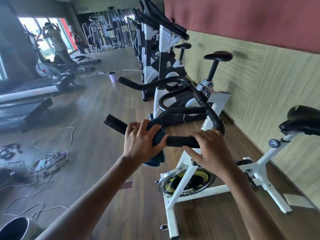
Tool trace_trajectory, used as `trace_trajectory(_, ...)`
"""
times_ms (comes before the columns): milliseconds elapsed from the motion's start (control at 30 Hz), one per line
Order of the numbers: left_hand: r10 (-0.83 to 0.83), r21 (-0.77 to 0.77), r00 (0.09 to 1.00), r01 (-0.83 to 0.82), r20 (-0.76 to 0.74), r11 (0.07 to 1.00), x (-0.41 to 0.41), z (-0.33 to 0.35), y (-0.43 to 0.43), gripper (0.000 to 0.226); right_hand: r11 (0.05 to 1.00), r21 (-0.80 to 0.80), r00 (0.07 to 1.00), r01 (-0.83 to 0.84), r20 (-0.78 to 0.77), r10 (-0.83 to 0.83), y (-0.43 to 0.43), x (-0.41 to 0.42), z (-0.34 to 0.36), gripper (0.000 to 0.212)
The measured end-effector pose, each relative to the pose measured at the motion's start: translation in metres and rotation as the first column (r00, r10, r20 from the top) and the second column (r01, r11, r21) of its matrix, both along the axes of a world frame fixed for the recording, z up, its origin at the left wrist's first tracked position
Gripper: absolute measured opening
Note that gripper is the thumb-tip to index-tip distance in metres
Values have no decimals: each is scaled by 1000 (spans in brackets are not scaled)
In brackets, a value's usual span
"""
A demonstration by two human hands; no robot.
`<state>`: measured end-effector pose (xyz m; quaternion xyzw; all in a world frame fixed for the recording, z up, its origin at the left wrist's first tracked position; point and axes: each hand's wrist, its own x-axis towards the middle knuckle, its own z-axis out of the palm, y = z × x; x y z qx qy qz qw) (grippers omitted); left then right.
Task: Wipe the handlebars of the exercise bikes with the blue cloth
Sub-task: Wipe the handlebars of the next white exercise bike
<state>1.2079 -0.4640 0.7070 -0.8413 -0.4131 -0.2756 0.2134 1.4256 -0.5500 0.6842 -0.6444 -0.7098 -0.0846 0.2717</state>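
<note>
Gym floor (107, 108), bikes along the wall. Left hand (140, 142) grips blue cloth (156, 134) wrapped round the handlebar (180, 141). Right hand (207, 151), just beside, grips the bare bar.

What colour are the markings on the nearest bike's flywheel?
Yellow, on a black flywheel; the head view shows it best.

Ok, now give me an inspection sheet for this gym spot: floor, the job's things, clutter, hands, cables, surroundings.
Surface: wood floor, glossy.
Job's things: blue cloth wrapped round the handlebar of the white bike.
Clutter: bucket on the floor; metal bin at lower left.
Hands: left hand grips the cloth on the bar; right hand grips the bare bar beside it.
Cables: loose cords tangled on the floor, left.
Surroundings: other bikes along the wall; treadmills left; a person far off.
</note>
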Motion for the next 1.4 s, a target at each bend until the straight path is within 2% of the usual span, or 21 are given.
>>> trace_trajectory(100,-10,-46,995,5,-100,999,-5,8,-2,55,999,4,997,-52,-48,52,-1,2,3,49)
trace_trajectory(167,-57,-40,984,50,-172,998,-19,17,3,65,999,2,988,-44,-145,44,-1,-3,8,50)
trace_trajectory(233,-32,36,983,39,-180,999,-41,29,15,57,999,45,963,-3,-269,15,2,-20,17,52)
trace_trajectory(300,65,112,981,-44,-183,993,-67,43,27,42,993,119,953,15,-302,22,13,-52,28,57)
trace_trajectory(400,121,130,964,-93,-236,987,-86,48,35,40,997,73,985,3,-174,10,38,-114,35,64)
trace_trajectory(500,88,114,978,-67,-189,991,-81,46,33,38,984,71,987,163,5,-164,53,-151,28,57)
trace_trajectory(667,100,143,985,-79,-144,987,-83,45,34,30,978,186,984,91,132,-116,45,-107,13,46)
trace_trajectory(733,66,125,995,-57,-74,991,-82,41,32,27,967,243,976,82,175,-127,31,-70,9,45)
trace_trajectory(833,4,16,991,-6,137,1000,-73,34,31,27,959,273,985,75,130,-114,13,-30,6,45)
trace_trajectory(900,-7,-15,980,10,200,1000,-68,32,32,29,936,304,975,177,79,-210,16,-43,3,40)
trace_trajectory(967,-16,-23,982,21,188,1000,-69,31,33,30,928,291,964,233,56,-260,34,-80,2,38)
trace_trajectory(1100,67,-12,995,-67,80,998,-76,31,31,29,943,308,984,128,77,-158,58,-130,1,34)
trace_trajectory(1233,119,37,990,-122,74,992,-76,33,28,29,933,358,987,28,139,-83,31,-79,-4,29)
trace_trajectory(1333,84,-14,984,-83,154,996,-70,29,26,27,922,384,975,52,181,-131,4,-7,-5,30)
trace_trajectory(1400,41,-47,977,-32,207,998,-66,28,26,29,913,393,976,110,132,-175,-1,10,-5,29)
